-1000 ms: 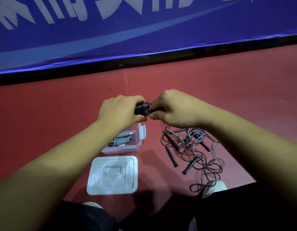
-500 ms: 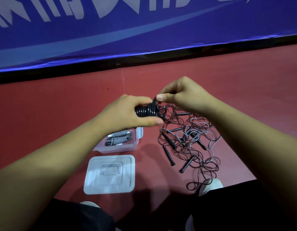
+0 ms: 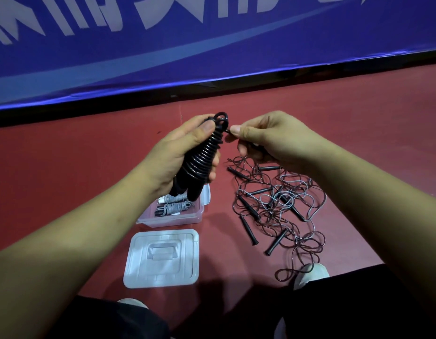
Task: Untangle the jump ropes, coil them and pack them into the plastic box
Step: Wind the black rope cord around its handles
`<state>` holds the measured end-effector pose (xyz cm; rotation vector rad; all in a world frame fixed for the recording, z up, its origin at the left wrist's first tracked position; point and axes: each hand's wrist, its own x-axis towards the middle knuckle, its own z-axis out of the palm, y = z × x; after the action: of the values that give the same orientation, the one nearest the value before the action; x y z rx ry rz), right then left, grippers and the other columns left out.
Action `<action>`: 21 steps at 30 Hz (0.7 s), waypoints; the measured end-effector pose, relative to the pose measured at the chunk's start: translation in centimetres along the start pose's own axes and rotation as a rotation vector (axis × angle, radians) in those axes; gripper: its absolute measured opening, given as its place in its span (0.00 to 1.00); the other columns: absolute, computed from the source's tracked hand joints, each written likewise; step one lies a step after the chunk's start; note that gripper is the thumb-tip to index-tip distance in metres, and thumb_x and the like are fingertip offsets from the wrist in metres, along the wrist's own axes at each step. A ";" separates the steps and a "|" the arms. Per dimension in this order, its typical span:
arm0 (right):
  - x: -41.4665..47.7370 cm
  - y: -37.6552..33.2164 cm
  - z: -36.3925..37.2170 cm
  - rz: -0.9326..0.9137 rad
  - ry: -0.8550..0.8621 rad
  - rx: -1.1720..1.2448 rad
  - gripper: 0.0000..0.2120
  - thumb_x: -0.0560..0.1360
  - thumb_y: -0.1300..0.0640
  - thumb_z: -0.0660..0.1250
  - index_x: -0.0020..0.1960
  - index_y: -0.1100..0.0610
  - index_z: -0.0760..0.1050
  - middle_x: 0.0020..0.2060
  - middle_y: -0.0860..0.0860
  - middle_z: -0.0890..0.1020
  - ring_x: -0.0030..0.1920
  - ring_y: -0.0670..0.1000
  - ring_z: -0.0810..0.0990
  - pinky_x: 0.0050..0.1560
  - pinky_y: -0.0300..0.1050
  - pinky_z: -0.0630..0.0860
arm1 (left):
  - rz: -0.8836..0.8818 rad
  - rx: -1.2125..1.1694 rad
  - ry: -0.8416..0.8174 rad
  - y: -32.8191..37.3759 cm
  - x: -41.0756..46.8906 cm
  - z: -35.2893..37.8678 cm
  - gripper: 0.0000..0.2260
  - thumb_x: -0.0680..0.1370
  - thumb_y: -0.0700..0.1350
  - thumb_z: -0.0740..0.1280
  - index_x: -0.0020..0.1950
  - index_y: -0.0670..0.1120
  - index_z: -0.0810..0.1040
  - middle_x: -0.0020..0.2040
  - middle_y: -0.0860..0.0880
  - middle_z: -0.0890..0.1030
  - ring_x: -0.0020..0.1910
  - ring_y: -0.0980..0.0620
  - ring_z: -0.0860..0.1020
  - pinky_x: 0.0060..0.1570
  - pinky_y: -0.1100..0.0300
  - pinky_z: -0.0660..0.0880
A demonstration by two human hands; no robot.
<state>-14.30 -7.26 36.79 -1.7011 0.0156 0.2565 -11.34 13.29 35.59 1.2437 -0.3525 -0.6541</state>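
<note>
Above the plastic box (image 3: 173, 217), left hand (image 3: 180, 152) grips coiled rope (image 3: 202, 157), angled up-right.

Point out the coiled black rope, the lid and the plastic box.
coiled black rope (image 3: 202, 155): head view, its wound turns
lid (image 3: 162, 252): head view, its centre handle
plastic box (image 3: 173, 220): head view, its near wall

Red floor (image 3: 358, 123), bounded at its far edge by a blue banner (image 3: 212, 57). Lying directly on it: one clear plastic box (image 3: 173, 220) near the middle, its white lid (image 3: 163, 258) flat just on the near side of it, apart. Right of both is a loose tangle of jump ropes (image 3: 273, 199) with black handles, its nearest loop beside a white shoe (image 3: 309, 272).
</note>
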 end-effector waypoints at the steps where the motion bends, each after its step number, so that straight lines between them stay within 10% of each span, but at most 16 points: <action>1: 0.0 0.0 0.1 -0.028 0.043 0.018 0.10 0.79 0.57 0.67 0.52 0.64 0.81 0.30 0.54 0.80 0.27 0.48 0.68 0.28 0.41 0.63 | -0.006 -0.023 -0.018 0.1 0.0 -0.1 0.16 0.74 0.52 0.73 0.59 0.50 0.77 0.35 0.40 0.76 0.30 0.45 0.76 0.33 0.54 0.77; 7: -0.2 -0.7 0.5 -0.161 0.201 0.251 0.03 0.76 0.66 0.68 0.47 0.60 0.75 0.32 0.58 0.82 0.27 0.51 0.71 0.31 0.43 0.68 | -0.029 -0.099 0.010 0.5 0.8 -0.7 0.35 0.63 0.59 0.79 0.64 0.48 0.70 0.35 0.41 0.77 0.30 0.44 0.76 0.34 0.53 0.77; 11: -0.4 -1.1 0.6 -0.152 0.114 0.421 0.07 0.80 0.65 0.63 0.57 0.65 0.71 0.39 0.62 0.83 0.32 0.53 0.76 0.34 0.43 0.73 | -0.071 -0.116 0.030 0.4 0.9 -0.9 0.30 0.68 0.62 0.74 0.62 0.49 0.70 0.35 0.44 0.78 0.30 0.45 0.77 0.35 0.53 0.77; 16: -0.6 -0.4 -0.1 -0.143 0.198 -0.235 0.13 0.82 0.52 0.62 0.55 0.60 0.80 0.44 0.57 0.85 0.35 0.50 0.81 0.37 0.45 0.76 | -0.105 -0.132 0.086 0.7 0.9 -0.7 0.16 0.75 0.62 0.62 0.52 0.50 0.76 0.34 0.46 0.76 0.29 0.46 0.75 0.35 0.55 0.77; 21: -0.5 -0.8 0.4 -0.080 0.202 0.199 0.11 0.79 0.60 0.66 0.53 0.68 0.80 0.36 0.61 0.83 0.31 0.51 0.79 0.34 0.40 0.77 | -0.153 -0.066 0.109 -0.1 1.0 -0.8 0.24 0.72 0.62 0.66 0.58 0.47 0.69 0.36 0.45 0.78 0.29 0.46 0.77 0.33 0.55 0.78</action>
<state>-14.73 -6.76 37.63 -1.5196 0.1190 0.0219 -10.12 13.24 35.14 1.2460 -0.1449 -0.7198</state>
